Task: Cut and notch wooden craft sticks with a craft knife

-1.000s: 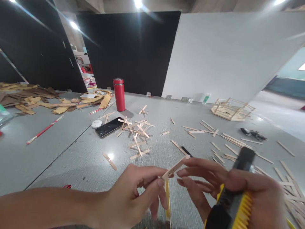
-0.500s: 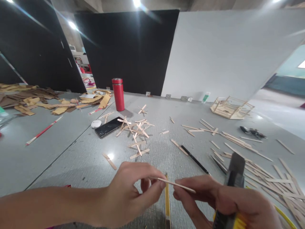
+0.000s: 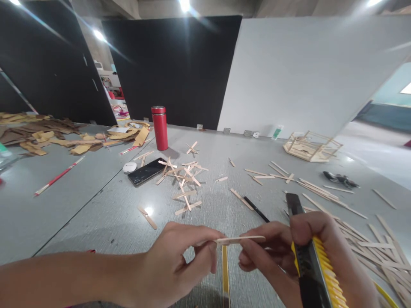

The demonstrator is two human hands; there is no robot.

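Between my two hands a wooden craft stick (image 3: 236,240) is held nearly level above the table. My left hand (image 3: 184,261) pinches its left end between thumb and fingers. The thumb and fingertips of my right hand (image 3: 324,256) touch its right end. That same hand also grips a yellow and black utility knife (image 3: 308,256), its black tip pointing up and away; no bare blade shows. Below the stick, a narrow yellow strip (image 3: 226,273), perhaps a tape measure, runs toward me along the table.
Crossed craft sticks (image 3: 189,175) lie beside a phone (image 3: 146,172) and a red flask (image 3: 159,128). More loose sticks (image 3: 375,244) spread at right, below a wooden stick frame (image 3: 313,147). A black pen (image 3: 255,208) lies ahead of my right hand. Torn cardboard (image 3: 48,132) covers the far left.
The craft stick has turned between my fingers, from slanting up at the right, through slanting down, to nearly level. The knife has shifted left and tilted within my right hand.
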